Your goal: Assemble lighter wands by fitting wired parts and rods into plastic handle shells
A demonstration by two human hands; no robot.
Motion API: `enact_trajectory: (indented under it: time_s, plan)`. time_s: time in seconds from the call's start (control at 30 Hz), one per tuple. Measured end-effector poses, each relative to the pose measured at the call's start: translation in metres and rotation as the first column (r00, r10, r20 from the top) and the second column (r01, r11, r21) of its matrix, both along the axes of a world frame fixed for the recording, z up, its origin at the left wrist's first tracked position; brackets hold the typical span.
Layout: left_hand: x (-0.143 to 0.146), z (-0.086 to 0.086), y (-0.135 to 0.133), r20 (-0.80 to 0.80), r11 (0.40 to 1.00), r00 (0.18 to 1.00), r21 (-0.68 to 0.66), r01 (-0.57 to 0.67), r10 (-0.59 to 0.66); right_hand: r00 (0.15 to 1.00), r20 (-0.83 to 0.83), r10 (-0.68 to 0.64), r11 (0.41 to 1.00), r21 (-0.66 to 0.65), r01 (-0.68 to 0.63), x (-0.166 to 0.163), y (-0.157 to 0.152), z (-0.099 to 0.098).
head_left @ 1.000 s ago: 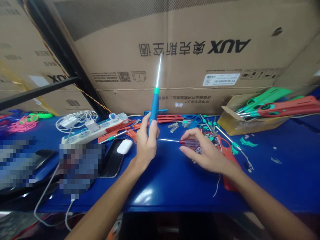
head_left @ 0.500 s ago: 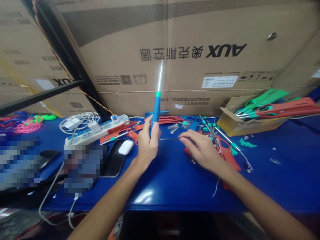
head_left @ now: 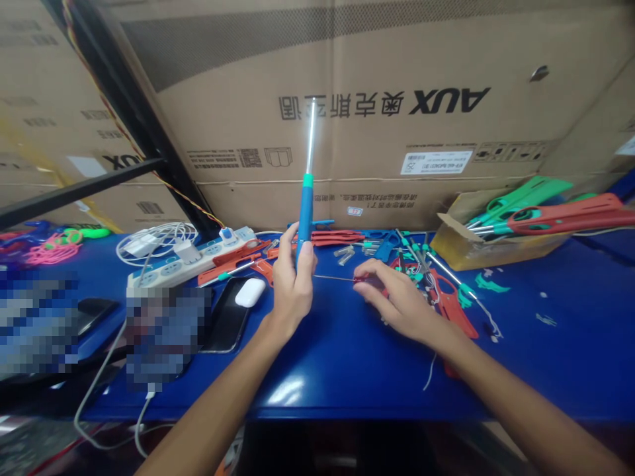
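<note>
My left hand (head_left: 292, 284) is closed around the blue handle of a long-nosed lighter (head_left: 307, 205). The lighter stands nearly upright, its green collar and silver tube pointing up. My right hand (head_left: 399, 301) pinches the red handle of a thin screwdriver (head_left: 335, 277). Its shaft runs level to the left and ends at the lighter's lower part, where my left fingers hide the tip. I cannot tell whether it sits in a screw. Behind my right hand lie loose lighter parts, among them a red-orange lighter casing (head_left: 449, 304).
An open carton (head_left: 464, 244) of green and red lighters stands at right. At left are a white power strip (head_left: 171, 268), a black phone (head_left: 225, 324) with a white earbud case (head_left: 250, 292), and cables. A large cardboard box (head_left: 367, 53) rises behind the blue table (head_left: 337, 370).
The lighter's tube has swung slightly left and up, closer to upright. The screwdriver's shaft now slopes a little, and its red handle shows between my right fingers.
</note>
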State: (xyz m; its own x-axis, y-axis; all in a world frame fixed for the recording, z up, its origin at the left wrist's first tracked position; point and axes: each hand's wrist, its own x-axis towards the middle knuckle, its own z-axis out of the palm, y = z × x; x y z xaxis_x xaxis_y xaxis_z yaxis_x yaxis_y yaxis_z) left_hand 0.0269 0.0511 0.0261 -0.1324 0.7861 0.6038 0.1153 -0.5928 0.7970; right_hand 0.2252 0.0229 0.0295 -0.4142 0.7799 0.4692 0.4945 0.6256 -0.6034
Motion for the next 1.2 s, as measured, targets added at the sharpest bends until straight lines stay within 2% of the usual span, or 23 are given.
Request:
enact_trajectory:
  time_s: [0.17, 0.27, 0.47, 0.53, 0.67, 0.77, 0.87, 0.93, 1.07, 1.2]
  plan:
    - [-0.0004, 0.0009, 0.0003, 0.020, 1.000, 1.000, 0.001, 0.007, -0.007, 0.991, -0.117, 0.059, 0.998, 0.028, -0.056, -0.0019, -0.0011, -0.0021]
    - [0.0001, 0.0007, -0.0015, 0.012, 1.000, 1.000, -0.014, 0.025, -0.025, 0.991, -0.129, 0.028, 1.000, 0.005, -0.028, -0.0030, -0.0032, 0.0019]
    - [0.0006, 0.0009, -0.0058, -0.017, 0.998, 0.999, -0.056, 0.031, -0.032, 0.998, -0.060, -0.012, 0.980, -0.197, 0.000, -0.0049, -0.0069, 0.0064]
    - [0.0005, 0.0018, -0.0063, -0.013, 0.999, 0.999, -0.039, 0.030, -0.031, 0.993, -0.118, -0.025, 0.964, -0.266, -0.007, -0.0061, -0.0078, 0.0054]
    - [-0.0001, 0.0047, -0.0067, -0.016, 1.000, 1.000, -0.007, 0.012, -0.012, 0.956, -0.295, -0.008, 0.924, -0.367, -0.105, -0.0085, -0.0085, 0.0019]
    - [-0.0006, 0.0060, -0.0067, -0.014, 1.000, 1.000, 0.023, -0.002, 0.002, 0.936, -0.351, 0.000, 0.940, -0.319, -0.119, -0.0083, -0.0078, 0.0007]
    - [-0.0011, 0.0051, -0.0065, -0.032, 0.999, 0.999, 0.046, -0.007, 0.009, 0.958, -0.286, -0.033, 0.986, -0.166, -0.016, -0.0058, -0.0060, 0.0028]
    - [-0.0014, 0.0035, -0.0064, -0.052, 0.999, 0.999, 0.043, -0.010, 0.013, 0.974, -0.216, -0.074, 0.994, -0.099, 0.053, -0.0038, -0.0050, 0.0050]
    - [-0.0019, 0.0006, -0.0064, -0.088, 0.999, 0.996, 0.029, -0.019, 0.022, 0.983, -0.133, -0.126, 0.989, -0.097, 0.114, -0.0027, -0.0049, 0.0053]
    - [-0.0012, 0.0020, -0.0061, -0.054, 1.000, 0.998, 0.027, -0.015, 0.017, 0.984, -0.166, -0.064, 0.994, -0.103, 0.047, -0.0056, -0.0057, 0.0000]
